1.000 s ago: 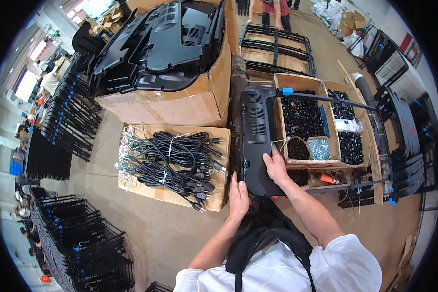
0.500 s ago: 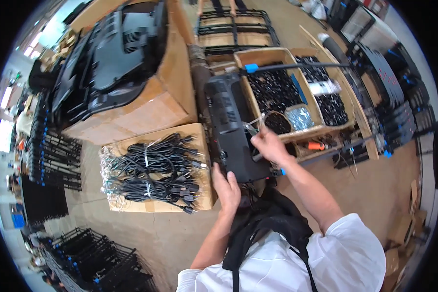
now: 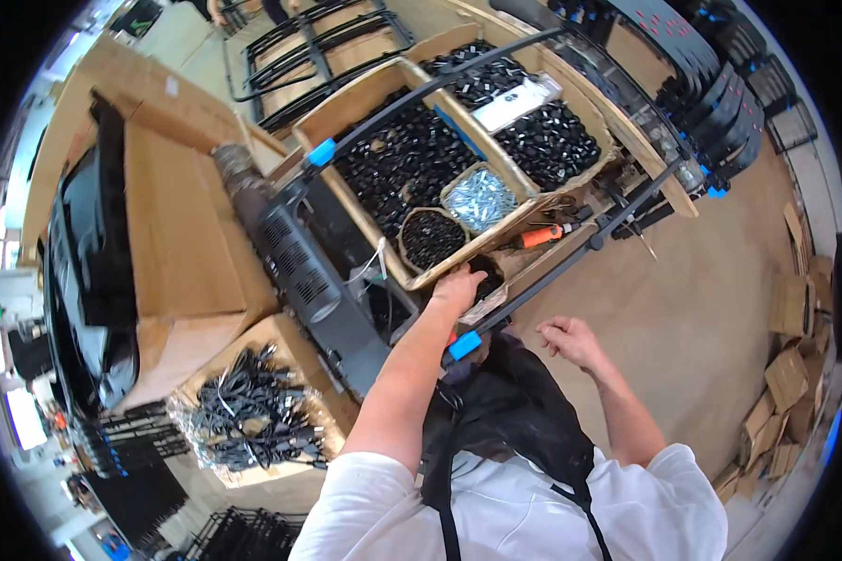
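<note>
A long black vented panel point(image 3: 313, 280) lies beside a cardboard tray point(image 3: 519, 220) full of small black parts. My left hand point(image 3: 458, 285) reaches to the tray's near edge, close to a small round tub of black screws point(image 3: 430, 238) and a tub of silver screws point(image 3: 477, 198). Its fingertips are hidden over the edge, so its grip is unclear. My right hand point(image 3: 571, 341) hangs free over the floor with loosely curled fingers, holding nothing. A black bar with a blue end cap point(image 3: 466, 344) runs between both hands.
A large cardboard box point(image 3: 182, 243) holding black moulded panels stands at the left. A carton of bundled black cables point(image 3: 253, 421) sits below it. An orange-handled tool point(image 3: 543, 236) lies by the tray. Stacked black frames point(image 3: 711, 75) and flattened cartons point(image 3: 795, 346) line the right side.
Both hands have left the black panel. My left hand moved to the tray's near edge, my right hand dropped away to the right. The view has swung toward the tray.
</note>
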Demonstrator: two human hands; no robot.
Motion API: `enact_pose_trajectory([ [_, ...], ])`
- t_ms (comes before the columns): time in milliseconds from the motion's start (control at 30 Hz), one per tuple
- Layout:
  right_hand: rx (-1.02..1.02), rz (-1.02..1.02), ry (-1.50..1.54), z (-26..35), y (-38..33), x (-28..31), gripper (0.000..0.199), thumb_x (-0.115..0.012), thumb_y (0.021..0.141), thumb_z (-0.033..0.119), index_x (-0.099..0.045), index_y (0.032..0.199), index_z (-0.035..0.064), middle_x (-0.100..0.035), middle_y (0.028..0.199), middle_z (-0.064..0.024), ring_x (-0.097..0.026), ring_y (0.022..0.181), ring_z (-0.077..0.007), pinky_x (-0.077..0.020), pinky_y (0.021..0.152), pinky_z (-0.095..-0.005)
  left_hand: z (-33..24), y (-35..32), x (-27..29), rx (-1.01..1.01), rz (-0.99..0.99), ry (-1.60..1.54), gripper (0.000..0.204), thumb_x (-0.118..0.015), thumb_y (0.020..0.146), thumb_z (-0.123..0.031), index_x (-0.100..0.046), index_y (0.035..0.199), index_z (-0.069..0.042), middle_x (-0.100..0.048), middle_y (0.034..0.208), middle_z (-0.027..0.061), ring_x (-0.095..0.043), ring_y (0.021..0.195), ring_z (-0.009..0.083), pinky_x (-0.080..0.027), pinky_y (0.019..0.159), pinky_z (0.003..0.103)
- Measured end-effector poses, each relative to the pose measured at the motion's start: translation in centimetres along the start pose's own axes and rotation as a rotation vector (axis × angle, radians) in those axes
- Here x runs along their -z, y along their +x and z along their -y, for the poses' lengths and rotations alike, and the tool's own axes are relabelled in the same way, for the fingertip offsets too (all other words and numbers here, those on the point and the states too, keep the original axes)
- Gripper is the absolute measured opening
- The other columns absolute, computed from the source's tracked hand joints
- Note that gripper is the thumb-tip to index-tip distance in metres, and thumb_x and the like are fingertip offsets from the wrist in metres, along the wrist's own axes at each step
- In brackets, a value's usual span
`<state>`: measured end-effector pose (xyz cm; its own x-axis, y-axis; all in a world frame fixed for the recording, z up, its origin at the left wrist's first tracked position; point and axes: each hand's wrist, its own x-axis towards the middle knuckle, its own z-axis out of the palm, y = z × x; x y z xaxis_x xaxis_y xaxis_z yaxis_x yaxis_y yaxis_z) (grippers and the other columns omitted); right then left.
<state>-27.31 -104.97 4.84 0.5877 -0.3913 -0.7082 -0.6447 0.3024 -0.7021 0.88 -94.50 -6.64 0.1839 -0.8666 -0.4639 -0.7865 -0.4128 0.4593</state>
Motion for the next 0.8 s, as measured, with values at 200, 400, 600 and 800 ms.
enact_pose_trajectory([
  [200, -0.099, -0.237, 0.216, -3.8, 9.7, 2.1, 0.029, -0.063, 0.099, 0.026, -0.073, 0.107, -0.0002, -0.070, 0.081, -0.0075, -0.065, 0.064, -0.0154, -0.0517, 0.058, -0.0275, -1.6, 2.3, 0.1, -0.135, 0.216, 0.224, 0.048, -0.051, 0.100, -0.009, -0.059, 0.143, -0.027, -0.044, 0.156, 0.0221, -0.051, 0.139, 0.0412, -0.048, 0.111, 0.049],
  [400, -0.084, -0.376, 0.732, -1.7, 24.4, 2.2, 0.025, -0.072, 0.095, 0.022, -0.067, 0.102, -0.0026, -0.069, 0.080, -0.0109, -0.068, 0.063, -0.0196, -0.0585, 0.055, -0.0339, -1.0, 2.5, -1.0, -0.212, 0.261, 0.272, 0.024, -0.052, 0.099, -0.010, -0.060, 0.121, -0.006, -0.064, 0.119, 0.0191, -0.068, 0.114, 0.0379, -0.058, 0.093, 0.050],
  [600, -0.343, -0.701, 0.610, -0.8, 28.2, 2.8, 0.030, -0.082, 0.085, 0.025, -0.069, 0.090, -0.0010, -0.066, 0.073, -0.0070, -0.064, 0.055, -0.0184, -0.0549, 0.046, -0.0347, 0.1, 3.5, -1.4, 0.025, 0.173, -0.244, 0.029, -0.065, 0.090, -0.014, -0.062, 0.117, -0.006, -0.070, 0.116, 0.0209, -0.067, 0.113, 0.0399, -0.053, 0.097, 0.049],
  [800, -0.084, -0.218, 1.147, -4.1, 26.1, 6.7, 0.018, -0.076, 0.086, 0.027, -0.062, 0.093, 0.0170, -0.066, 0.081, 0.0020, -0.062, 0.066, -0.0131, -0.0457, 0.049, -0.0287, 1.1, 4.7, -1.6, 0.440, 0.291, -0.853, 0.026, -0.057, 0.100, -0.036, -0.064, 0.103, -0.011, -0.062, 0.079, 0.0048, -0.058, 0.065, 0.0158, -0.047, 0.060, 0.033],
])
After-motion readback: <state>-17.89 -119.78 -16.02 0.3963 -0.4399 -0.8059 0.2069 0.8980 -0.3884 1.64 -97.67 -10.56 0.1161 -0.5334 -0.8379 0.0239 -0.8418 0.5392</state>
